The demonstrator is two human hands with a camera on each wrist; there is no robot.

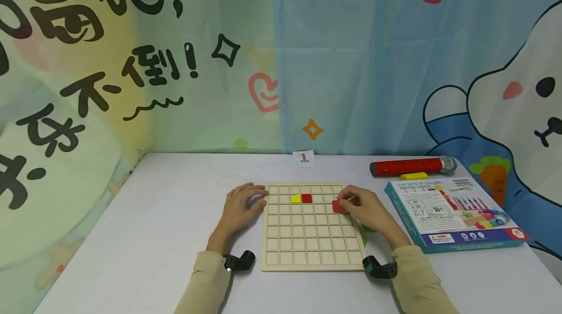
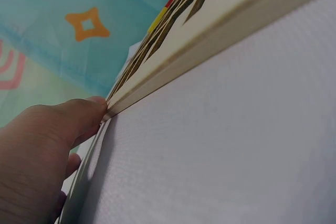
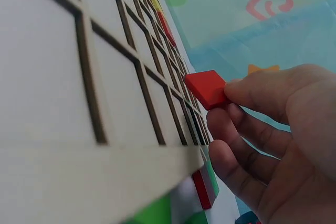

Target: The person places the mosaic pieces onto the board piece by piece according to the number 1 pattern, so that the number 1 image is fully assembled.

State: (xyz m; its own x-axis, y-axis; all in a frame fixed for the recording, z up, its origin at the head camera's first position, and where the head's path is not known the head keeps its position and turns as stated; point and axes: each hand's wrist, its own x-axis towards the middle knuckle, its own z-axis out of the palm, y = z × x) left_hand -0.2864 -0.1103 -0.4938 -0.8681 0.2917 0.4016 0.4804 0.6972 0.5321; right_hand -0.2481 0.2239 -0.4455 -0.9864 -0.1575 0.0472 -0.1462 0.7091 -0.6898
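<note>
A wooden grid board [image 1: 312, 266] lies on the white table. In one of its upper rows, a yellow tile [image 1: 296, 199] and a red tile [image 1: 306, 198] sit side by side. My right hand [image 1: 371, 211] pinches another red square tile [image 3: 206, 88] between thumb and fingertips, over the upper right part of the board. At the upper left, my left hand [image 1: 240, 209] touches the board's edge with fingers extended. The left wrist view shows a fingertip right at the board's corner; the other fingers are partly hidden.
Green pieces [image 1: 368, 228] and a red piece [image 3: 202, 188] lie by the board's right edge. Farther right are a flat box [image 1: 454, 214], a yellow cylinder [image 1: 414, 176] and a red tube [image 1: 406, 166]. Behind the board lies a small pattern card [image 1: 304, 159]. A printed curtain hangs behind.
</note>
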